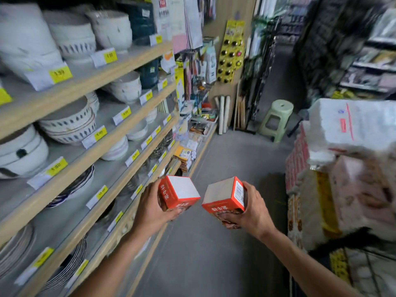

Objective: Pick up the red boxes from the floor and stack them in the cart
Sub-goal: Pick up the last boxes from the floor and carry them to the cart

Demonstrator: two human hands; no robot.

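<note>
Shop aisle, head view. Wooden shelves fill the left side, stacked with white patterned bowls and plates; yellow price tags line their edges, one reading 3.99 and another 4.50, the others too blurred to read. The grey floor runs down the middle to a pale green stool near the far wall. At right stand piled goods wrapped in white plastic bearing red print too small to read.

In the foreground, above the floor, the left hand has its grip clamped on the left red box, white top upward, with red sides carrying white characters. The right hand has its grip clamped on the right red box, which shows a barcode on one side. The two boxes are held near each other, apart, corners tilted together.
</note>
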